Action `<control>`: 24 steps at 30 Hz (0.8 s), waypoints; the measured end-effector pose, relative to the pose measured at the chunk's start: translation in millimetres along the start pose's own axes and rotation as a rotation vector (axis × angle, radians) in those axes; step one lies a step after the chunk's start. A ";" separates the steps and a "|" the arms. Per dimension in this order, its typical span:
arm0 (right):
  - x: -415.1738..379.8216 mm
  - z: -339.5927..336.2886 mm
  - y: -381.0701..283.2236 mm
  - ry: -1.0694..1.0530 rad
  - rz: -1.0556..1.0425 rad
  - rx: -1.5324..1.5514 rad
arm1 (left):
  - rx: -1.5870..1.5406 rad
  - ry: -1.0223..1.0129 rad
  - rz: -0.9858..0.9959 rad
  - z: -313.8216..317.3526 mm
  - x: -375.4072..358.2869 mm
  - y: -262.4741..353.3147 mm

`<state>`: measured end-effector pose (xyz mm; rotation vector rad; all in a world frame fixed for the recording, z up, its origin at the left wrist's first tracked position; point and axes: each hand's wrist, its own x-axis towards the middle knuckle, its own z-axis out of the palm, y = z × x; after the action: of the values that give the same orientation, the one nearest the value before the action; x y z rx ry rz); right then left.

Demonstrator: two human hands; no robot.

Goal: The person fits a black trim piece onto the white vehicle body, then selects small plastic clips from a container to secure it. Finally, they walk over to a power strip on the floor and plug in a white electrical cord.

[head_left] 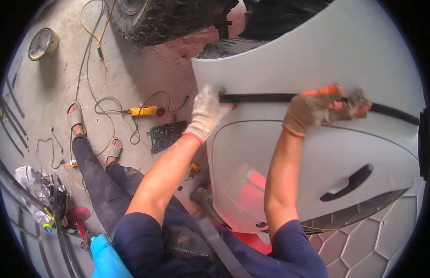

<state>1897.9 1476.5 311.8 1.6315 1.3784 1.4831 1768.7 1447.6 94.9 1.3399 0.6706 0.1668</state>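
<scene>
A long black trim strip [259,97] runs across the grey car body panel [298,69], above a door with a black handle [347,182]. My left hand [208,110], in a pale knit glove with a red cuff, is closed around the strip's left end; its fingers are slightly blurred. Farther along, my right hand [317,109] wears a dirty glove with orange patches. Its bent fingers grip the strip, and they cover that stretch of it. The strip shows again beyond those fingers, toward the panel's right edge.
A yellow power tool [144,111] with a cord and an open tool case [166,136] lie on the concrete floor. Cables trail around my sandalled feet. A tyre [173,21] stands at the top, a bucket [43,44] at upper left. Black strips [13,120] lie at far left.
</scene>
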 end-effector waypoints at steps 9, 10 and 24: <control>-30.6 15.0 34.5 0.098 -0.139 -0.261 | 0.024 -0.063 -0.105 38.9 -15.5 -75.5; -37.9 16.4 41.4 0.088 -0.135 -0.269 | 0.061 -0.009 -0.055 39.4 -14.3 -75.0; -63.3 35.6 90.8 0.027 0.234 0.014 | 0.223 0.087 0.220 42.0 0.3 -90.0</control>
<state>1968.7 1396.8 358.4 1.8389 1.2478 1.6349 1768.1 1390.0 14.0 1.6287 0.6268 0.3368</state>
